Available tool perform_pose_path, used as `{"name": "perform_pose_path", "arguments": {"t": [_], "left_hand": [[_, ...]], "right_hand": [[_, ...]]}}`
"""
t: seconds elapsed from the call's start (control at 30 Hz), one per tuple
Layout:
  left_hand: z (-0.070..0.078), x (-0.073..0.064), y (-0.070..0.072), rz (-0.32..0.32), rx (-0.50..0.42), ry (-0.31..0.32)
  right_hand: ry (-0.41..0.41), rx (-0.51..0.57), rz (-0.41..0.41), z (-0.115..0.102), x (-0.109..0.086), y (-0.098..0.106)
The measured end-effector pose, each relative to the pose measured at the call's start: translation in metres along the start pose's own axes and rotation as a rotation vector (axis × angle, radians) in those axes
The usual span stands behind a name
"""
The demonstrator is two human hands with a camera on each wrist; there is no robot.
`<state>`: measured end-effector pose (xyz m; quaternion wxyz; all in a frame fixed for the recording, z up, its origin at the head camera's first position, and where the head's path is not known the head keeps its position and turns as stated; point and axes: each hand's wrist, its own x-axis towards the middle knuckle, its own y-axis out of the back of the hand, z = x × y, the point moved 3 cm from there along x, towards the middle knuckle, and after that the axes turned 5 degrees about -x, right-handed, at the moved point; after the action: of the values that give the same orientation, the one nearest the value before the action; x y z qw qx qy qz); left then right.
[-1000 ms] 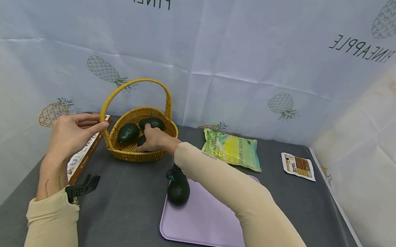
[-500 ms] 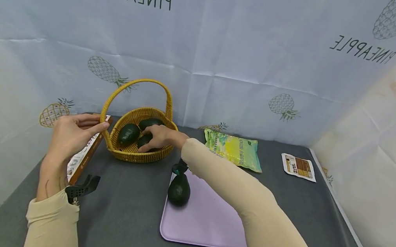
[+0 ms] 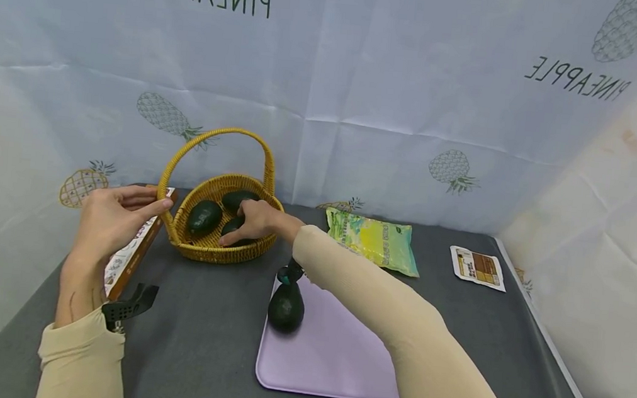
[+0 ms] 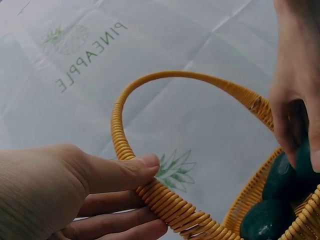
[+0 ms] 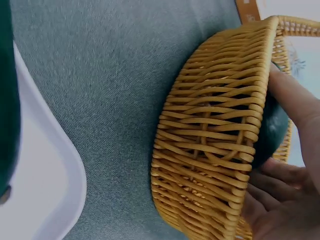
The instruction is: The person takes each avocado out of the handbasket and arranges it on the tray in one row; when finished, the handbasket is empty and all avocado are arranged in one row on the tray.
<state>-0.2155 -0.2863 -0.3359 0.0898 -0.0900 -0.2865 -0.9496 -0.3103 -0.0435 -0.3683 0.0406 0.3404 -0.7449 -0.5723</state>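
- Basket (image 3: 224, 256): one, yellow and woven, standing upright on one dark gray table (image 3: 187, 339).
- Handle (image 3: 236, 131): one, a tall loop going up over the basket.
- Avocados: four in all, dark green, three in the basket and one on the tray.
- Inside the basket, the first avocado (image 3: 204, 217) lies on the left, the second avocado (image 3: 237, 201) lies at the back, and the third avocado (image 3: 232, 227) is nearest the front, partly under a hand.
- Hands: two, both at the basket.
- Left hand (image 3: 109, 218): it pinches the left side of the handle, with the thumb on one side and the fingers on the other.
- Right hand (image 3: 260, 220): it reaches down into the basket, and its thumb and fingers are bent around the third avocado.
- Tray (image 3: 333, 361): one, light purple, in front of the basket and to the right, partly hidden by the right arm.
- The fourth avocado (image 3: 286, 309) sits on the tray, close to its left edge.
- Bag (image 3: 374, 242): one, green and yellow, lying behind the tray.
- Packet (image 3: 478, 268): one, small, brown and white, far over on the right.
- Box (image 3: 132, 262): one, with a brown edge, left of the basket and partly behind the left hand.
- Sleeves: two, both cream.
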Motion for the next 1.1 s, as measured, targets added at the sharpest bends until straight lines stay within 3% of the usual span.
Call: {"name": "perform_pose_path", "arguments": {"t": [0.23, 0.4, 0.6, 0.83, 1.1], "left_hand": [[-0.003, -0.002, 0.001, 0.006, 0.016, 0.013], [-0.006, -0.002, 0.0, -0.001, 0.015, 0.014], [-0.005, 0.003, 0.001, -0.006, -0.009, -0.005], [-0.003, 0.004, -0.001, -0.03, -0.023, 0.03], [-0.004, 0.004, 0.001, -0.018, -0.028, 0.032]], "right_hand": [[0.085, 0.18, 0.146, 0.014, -0.031, 0.023], [0.103, 0.332, 0.222, 0.038, -0.078, 0.03], [0.069, 0.472, 0.271, 0.074, -0.138, 0.02], [0.055, 0.391, 0.323, 0.103, -0.189, -0.004], [0.044, 0.28, 0.324, 0.112, -0.21, -0.049]]}}
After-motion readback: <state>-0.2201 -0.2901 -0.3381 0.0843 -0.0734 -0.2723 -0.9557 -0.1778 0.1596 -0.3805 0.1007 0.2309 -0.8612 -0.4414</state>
